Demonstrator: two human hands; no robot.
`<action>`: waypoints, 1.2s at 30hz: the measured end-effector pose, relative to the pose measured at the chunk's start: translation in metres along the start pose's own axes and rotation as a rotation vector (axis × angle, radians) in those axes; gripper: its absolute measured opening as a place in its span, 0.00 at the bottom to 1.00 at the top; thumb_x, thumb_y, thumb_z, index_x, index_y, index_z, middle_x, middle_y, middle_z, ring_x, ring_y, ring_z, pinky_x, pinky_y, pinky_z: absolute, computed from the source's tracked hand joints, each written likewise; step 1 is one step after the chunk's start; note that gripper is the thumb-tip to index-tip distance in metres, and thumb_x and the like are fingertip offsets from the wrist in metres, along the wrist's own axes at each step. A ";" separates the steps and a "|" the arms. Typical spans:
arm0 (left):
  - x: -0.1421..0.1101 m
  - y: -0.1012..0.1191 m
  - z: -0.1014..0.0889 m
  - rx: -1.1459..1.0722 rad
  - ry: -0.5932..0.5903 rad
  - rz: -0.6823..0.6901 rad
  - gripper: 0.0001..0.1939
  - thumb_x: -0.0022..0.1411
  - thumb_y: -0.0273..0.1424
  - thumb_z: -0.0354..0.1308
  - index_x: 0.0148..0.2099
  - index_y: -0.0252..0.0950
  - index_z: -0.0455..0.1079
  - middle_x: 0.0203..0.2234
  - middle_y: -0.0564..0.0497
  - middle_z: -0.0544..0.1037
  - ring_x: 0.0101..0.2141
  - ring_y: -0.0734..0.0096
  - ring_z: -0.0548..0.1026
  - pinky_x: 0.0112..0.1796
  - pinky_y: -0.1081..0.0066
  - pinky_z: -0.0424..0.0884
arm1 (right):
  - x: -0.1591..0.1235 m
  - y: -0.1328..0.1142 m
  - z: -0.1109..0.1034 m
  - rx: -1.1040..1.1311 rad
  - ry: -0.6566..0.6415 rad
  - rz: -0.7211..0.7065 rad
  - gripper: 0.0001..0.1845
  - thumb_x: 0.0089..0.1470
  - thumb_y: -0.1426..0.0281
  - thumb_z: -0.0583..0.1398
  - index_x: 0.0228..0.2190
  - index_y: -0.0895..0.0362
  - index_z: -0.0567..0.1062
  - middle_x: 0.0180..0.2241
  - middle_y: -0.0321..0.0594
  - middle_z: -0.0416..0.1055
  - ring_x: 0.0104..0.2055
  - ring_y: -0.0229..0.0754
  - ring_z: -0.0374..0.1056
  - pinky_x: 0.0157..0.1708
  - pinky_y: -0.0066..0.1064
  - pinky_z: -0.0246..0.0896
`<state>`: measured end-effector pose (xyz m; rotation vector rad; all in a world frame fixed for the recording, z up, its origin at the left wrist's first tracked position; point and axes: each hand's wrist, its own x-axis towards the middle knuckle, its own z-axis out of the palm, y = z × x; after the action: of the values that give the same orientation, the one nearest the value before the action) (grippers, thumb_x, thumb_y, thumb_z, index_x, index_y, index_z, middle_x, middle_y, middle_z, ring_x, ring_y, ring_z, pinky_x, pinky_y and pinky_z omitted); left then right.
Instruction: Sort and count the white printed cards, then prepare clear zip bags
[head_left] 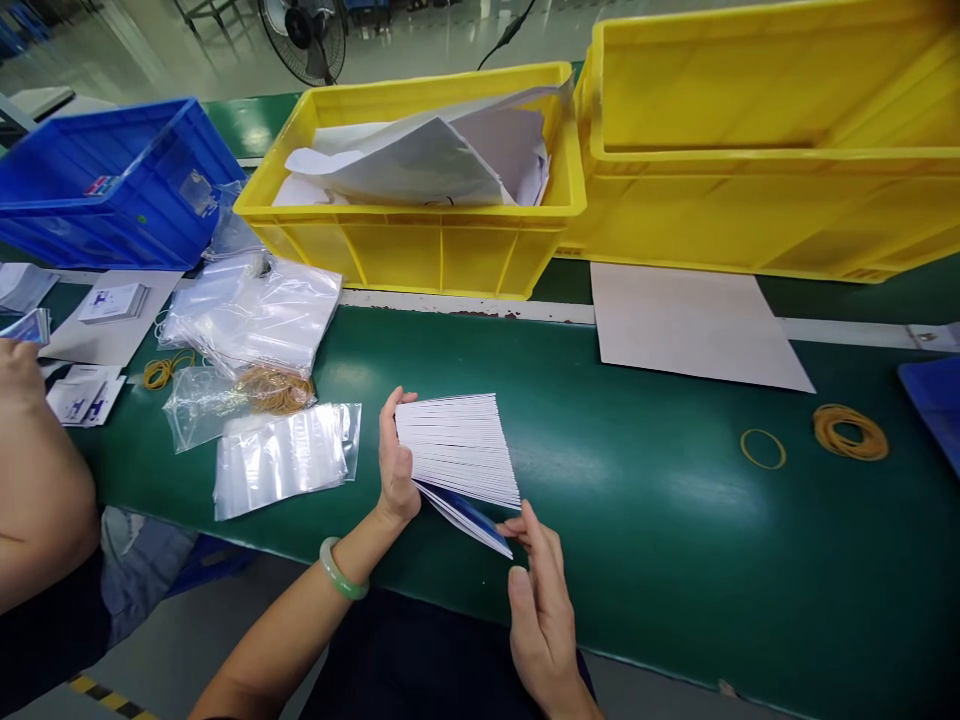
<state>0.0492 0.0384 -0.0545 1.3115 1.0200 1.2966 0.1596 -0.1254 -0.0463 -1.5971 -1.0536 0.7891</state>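
Note:
My left hand [395, 462] grips one end of a fanned stack of white booklets [459, 446], held just above the green table [645, 520]. A green bangle sits on that wrist. My right hand [541, 605] has its fingers stretched out, fingertips touching the lowest booklet's blue-printed corner at the stack's near end. Left of the stack lies a pile of small clear plastic bags [281, 460].
Two yellow crates stand at the back, one [420, 235] holding paper sheets, one [765, 200] larger. A blue crate [105, 180] is far left. More clear bags [251, 310], rubber bands [850, 432], a white sheet [686, 325] and another person's arm [34, 480] are around.

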 end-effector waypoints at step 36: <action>0.001 0.000 -0.001 -0.013 -0.033 0.009 0.38 0.60 0.56 0.47 0.65 0.39 0.54 0.55 0.42 0.64 0.48 0.54 0.68 0.49 0.57 0.65 | 0.007 0.002 0.005 -0.003 0.104 -0.089 0.18 0.66 0.66 0.49 0.56 0.51 0.63 0.52 0.47 0.63 0.55 0.49 0.61 0.50 0.44 0.60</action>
<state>0.0481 0.0396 -0.0541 1.3250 0.9825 1.2816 0.1587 -0.1178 -0.0491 -1.5661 -1.0437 0.6381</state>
